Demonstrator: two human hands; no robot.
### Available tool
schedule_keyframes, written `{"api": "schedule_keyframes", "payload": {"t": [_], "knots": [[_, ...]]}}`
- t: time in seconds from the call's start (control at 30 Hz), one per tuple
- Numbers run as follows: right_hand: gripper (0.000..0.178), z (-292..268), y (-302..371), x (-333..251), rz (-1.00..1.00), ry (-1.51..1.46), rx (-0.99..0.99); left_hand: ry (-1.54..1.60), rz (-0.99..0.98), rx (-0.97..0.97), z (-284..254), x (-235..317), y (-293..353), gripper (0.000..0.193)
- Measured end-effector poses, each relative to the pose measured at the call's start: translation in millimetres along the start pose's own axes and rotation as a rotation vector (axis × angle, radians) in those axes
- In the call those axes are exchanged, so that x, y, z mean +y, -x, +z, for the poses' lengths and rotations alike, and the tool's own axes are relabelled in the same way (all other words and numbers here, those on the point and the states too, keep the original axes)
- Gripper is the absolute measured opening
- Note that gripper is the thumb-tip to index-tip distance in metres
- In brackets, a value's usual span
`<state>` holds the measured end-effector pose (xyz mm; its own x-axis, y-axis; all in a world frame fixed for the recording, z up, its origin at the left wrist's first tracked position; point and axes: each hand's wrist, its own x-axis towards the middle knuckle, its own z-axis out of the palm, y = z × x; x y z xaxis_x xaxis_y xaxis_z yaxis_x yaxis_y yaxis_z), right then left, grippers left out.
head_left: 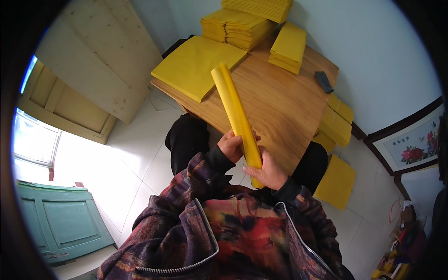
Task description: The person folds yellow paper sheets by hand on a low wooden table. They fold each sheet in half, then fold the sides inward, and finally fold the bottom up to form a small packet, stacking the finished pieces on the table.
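Observation:
Both of my hands hold a long roll of yellow paper, tilted with its far end toward the table's left side. My left hand is closed around the roll's middle from the left. Lower down, my right hand grips it near its close end, thumb across the front. The roll is above my lap and the near edge of the wooden table. Just beyond the roll's far end lies a flat stack of yellow paper sheets.
Folded yellow paper piles stand at the table's back, with a narrower pile to their right. A dark grey object lies by the right edge. More yellow bundles sit beside the table. A framed flower picture leans at the right wall.

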<state>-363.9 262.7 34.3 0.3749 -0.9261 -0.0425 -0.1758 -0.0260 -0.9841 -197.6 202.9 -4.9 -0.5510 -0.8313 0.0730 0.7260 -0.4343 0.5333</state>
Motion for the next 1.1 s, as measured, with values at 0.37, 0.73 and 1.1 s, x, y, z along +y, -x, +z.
{"api": "schedule_keyframes", "payload": {"t": [0.37, 0.73, 1.1], "knots": [[0.027, -24, -25, 2, -0.053, 0.039, 0.145, -0.141, 0.01, 0.244, 7, -16, -13, 0.03], [0.025, -65, -42, 11, 0.079, 0.198, 0.185, -0.055, -0.101, 0.126, 5, -28, -40, 0.037], [0.026, -189, -133, 30, 0.185, 0.943, -0.037, -0.341, -0.621, 0.177, 12, -21, 11, 0.041]]}}
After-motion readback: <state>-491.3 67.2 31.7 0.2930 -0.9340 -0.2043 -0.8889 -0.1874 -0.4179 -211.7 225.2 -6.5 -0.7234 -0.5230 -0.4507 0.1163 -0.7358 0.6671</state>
